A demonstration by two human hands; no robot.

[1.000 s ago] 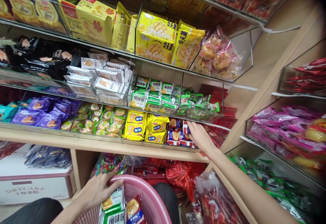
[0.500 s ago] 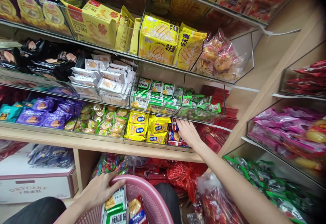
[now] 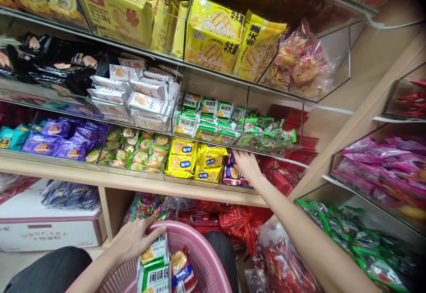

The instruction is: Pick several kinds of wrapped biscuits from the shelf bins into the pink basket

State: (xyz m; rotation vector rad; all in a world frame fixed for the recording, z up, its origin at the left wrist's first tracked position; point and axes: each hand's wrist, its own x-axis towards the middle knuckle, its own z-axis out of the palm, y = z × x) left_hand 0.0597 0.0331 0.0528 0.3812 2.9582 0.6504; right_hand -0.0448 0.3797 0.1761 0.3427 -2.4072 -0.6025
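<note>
My left hand (image 3: 135, 239) is closed over the rim of a pink plastic basket (image 3: 213, 257), its thumb reaching inside over the packets. Two green-and-white snack packets (image 3: 155, 264) and a red-and-blue biscuit packet (image 3: 183, 270) lie in the basket. My right hand (image 3: 248, 167) reaches into a low clear compartment of red-and-blue biscuit packets (image 3: 230, 174). Its fingertips are hidden under the shelf above, so whether they grip a packet does not show. Yellow snack packets (image 3: 181, 157) fill the compartment just left of that hand.
Above my right hand juts a clear shelf with green-and-white packets (image 3: 186, 124) and small green-wrapped sweets (image 3: 266, 128). A white box (image 3: 49, 235) stands low at left. Bagged red goods (image 3: 286, 262) lie under the ledge. Side bins of green packets (image 3: 362, 239) flank my right arm.
The view has shifted slightly closer to the shelves. My right hand stays in the red-and-blue packets' compartment, with its fingers a little further in. My left hand keeps hold of the basket.
</note>
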